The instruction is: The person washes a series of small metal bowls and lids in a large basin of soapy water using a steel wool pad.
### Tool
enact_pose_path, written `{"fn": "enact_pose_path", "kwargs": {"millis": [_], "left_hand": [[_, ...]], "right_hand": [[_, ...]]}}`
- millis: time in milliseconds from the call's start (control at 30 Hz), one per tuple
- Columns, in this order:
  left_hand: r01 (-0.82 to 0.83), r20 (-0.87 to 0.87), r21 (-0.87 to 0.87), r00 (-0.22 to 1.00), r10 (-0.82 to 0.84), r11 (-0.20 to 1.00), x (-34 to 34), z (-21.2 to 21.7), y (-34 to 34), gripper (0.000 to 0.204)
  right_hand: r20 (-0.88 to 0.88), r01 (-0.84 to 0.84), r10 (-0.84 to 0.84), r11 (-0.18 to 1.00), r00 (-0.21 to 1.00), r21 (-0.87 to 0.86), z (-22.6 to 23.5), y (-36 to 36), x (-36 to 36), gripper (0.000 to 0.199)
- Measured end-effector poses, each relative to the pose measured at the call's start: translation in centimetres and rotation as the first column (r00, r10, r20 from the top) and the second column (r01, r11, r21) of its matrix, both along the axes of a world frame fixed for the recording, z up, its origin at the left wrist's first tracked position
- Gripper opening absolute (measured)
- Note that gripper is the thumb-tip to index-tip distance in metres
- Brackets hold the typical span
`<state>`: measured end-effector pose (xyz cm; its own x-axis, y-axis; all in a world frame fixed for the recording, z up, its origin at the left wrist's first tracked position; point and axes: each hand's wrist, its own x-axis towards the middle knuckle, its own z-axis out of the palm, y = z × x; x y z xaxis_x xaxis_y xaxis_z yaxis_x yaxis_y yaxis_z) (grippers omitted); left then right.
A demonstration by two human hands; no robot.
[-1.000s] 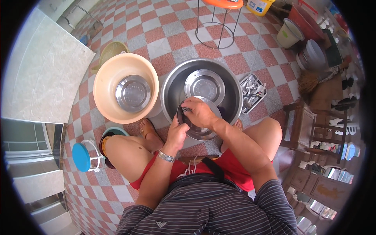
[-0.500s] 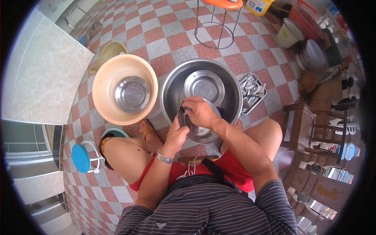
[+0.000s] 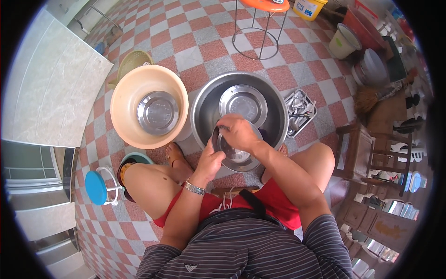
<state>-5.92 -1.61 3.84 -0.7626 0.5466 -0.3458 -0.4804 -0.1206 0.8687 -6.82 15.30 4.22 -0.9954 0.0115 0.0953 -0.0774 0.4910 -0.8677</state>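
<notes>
My left hand (image 3: 211,160) grips the near-left rim of a round steel plate (image 3: 242,165), tilted over the near edge of a large steel basin (image 3: 199,109). Reaching across it, my right hand (image 3: 239,135) is closed, pressing a small dark scrubber (image 3: 222,127) to the plate's left rim; the fingers mostly cover the scrubber. Another steel dish (image 3: 243,106) lies inside the basin, beyond my hands. To the left stands a peach plastic tub (image 3: 121,111) with a shallow steel dish (image 3: 158,114) in it.
Right of the basin is a metal tray of spoons and other cutlery (image 3: 301,114). An olive colander (image 3: 132,63) sits behind the tub. A blue-topped stool (image 3: 95,188) is at left, an orange stool (image 3: 265,4) at the far side, a wooden chair (image 3: 355,151) at right.
My right hand has shifted very slightly at the plate's rim, still closed on the scrubber. My left hand keeps its grip on the plate. The whole view has drifted a little.
</notes>
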Motion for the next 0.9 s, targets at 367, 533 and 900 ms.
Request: {"fn": "enact_pose_path", "kwargs": {"millis": [367,533,900], "left_hand": [[0.012,0.019,-0.081,1.000,-0.011,0.997,0.3,-1.7,-0.6,0.069],[-0.076,0.139,0.025,0.988,0.072,0.997,0.3,-2.1,-0.3,0.068],[-0.121,0.094,0.167,0.990,0.106,0.979,0.1,-0.9,-0.4,0.066]], "right_hand": [[0.017,0.112,-0.115,0.986,0.993,0.125,0.0,-1.1,0.8,0.022],[-0.096,0.130,-0.125,0.990,0.987,0.048,-0.5,-0.4,0.2,0.021],[-0.143,0.356,-0.354,0.934,0.924,-0.015,2.4,1.8,-0.4,0.029]]}}
